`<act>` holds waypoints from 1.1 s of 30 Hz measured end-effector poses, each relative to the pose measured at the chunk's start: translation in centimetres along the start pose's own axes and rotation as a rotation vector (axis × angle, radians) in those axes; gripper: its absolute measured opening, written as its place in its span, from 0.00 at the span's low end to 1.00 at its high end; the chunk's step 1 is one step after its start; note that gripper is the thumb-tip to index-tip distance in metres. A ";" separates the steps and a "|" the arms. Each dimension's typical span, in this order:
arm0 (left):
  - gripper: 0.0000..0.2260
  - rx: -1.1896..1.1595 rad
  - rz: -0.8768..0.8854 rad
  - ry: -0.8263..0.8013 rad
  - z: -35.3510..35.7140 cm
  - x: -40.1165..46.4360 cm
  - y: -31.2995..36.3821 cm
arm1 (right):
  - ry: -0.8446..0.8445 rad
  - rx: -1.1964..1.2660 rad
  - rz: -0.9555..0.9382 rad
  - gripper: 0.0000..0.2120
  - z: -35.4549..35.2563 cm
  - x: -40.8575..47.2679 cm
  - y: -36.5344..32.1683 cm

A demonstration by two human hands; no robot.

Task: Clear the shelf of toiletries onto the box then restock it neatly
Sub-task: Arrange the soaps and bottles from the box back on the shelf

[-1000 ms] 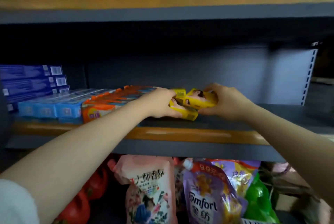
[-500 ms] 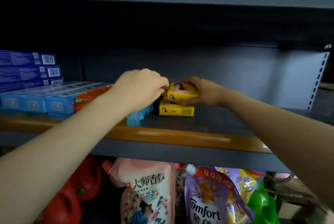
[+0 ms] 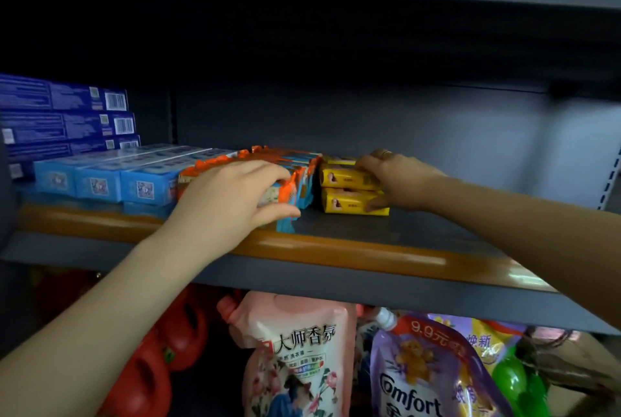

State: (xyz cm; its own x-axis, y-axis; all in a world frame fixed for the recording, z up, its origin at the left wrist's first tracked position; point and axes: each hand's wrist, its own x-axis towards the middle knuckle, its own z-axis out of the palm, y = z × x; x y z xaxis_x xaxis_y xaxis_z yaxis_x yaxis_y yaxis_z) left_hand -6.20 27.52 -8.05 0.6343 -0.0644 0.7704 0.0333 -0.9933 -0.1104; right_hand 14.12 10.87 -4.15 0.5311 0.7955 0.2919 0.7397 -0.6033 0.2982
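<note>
Pink refill pouch [image 3: 295,356] and purple Comfort pouch [image 3: 423,373] below, shelf [image 3: 336,248] edge above them, left hand [image 3: 232,198] gripping orange-and-blue packs [image 3: 295,178], right hand [image 3: 400,181] clasping 2 stacked yellow soap boxes [image 3: 349,191] just beside, blue cartons [image 3: 100,178] far left

shelf count: 2 yellow soap boxes [image 3: 349,189] stacked, 3 light-blue cartons [image 3: 100,178] front row, 4 dark-blue cartons [image 3: 64,120] stacked behind; orange packs [image 3: 289,174]: uncountable.
</note>
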 end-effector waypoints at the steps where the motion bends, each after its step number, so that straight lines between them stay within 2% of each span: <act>1: 0.29 -0.037 -0.026 0.010 0.1 0.1 0.0 | 0.000 -0.030 0.013 0.35 -0.1 0.3 -0.2; 5: 0.24 -0.063 -0.002 0.064 0.7 0.0 0.0 | 0.027 -0.187 0.080 0.33 0.2 1.3 -1.3; 9: 0.19 -0.064 -0.039 0.073 0.8 0.1 0.9 | 0.043 -0.241 0.135 0.34 -0.2 1.9 -1.8; 12: 0.17 -0.030 0.009 0.124 0.9 0.0 1.7 | 0.052 -0.253 0.138 0.33 -0.2 1.7 -2.1; 15: 0.13 -0.044 0.112 0.261 0.8 -0.9 3.1 | 0.107 -0.095 0.140 0.28 -1.3 0.4 -2.0; 18: 0.08 -0.105 0.238 0.334 0.6 -2.1 5.6 | 0.288 0.171 0.095 0.18 -3.0 -3.7 -1.7; 21: 0.07 -0.201 0.342 0.262 1.2 -3.9 8.6 | 0.521 0.313 0.003 0.12 -3.6 -11.1 -1.4; 23: 0.08 -0.237 0.398 0.180 2.4 -5.4 10.5 | 0.534 0.345 -0.041 0.15 -3.4 -16.6 -1.4; 26: 0.09 -0.307 0.437 0.039 4.8 -8.1 13.8 | 0.364 0.380 -0.030 0.15 -0.6 -23.1 -0.6; 30: 0.09 -0.406 0.432 -0.190 8.1 -12.7 18.3 | -0.007 0.325 -0.085 0.12 5.8 -29.9 0.4; 33: 0.14 -0.467 0.348 -0.399 10.0 -15.6 20.8 | -0.246 0.272 -0.045 0.22 10.1 -32.9 0.9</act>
State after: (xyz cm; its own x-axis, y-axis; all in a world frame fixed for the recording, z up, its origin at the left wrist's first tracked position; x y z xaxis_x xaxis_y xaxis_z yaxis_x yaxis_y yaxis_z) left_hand -7.67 8.86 -28.69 0.7860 -0.4341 0.4402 -0.5008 -0.8646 0.0415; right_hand 1.51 -15.28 -22.69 0.5548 0.8307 0.0465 0.8297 -0.5565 0.0439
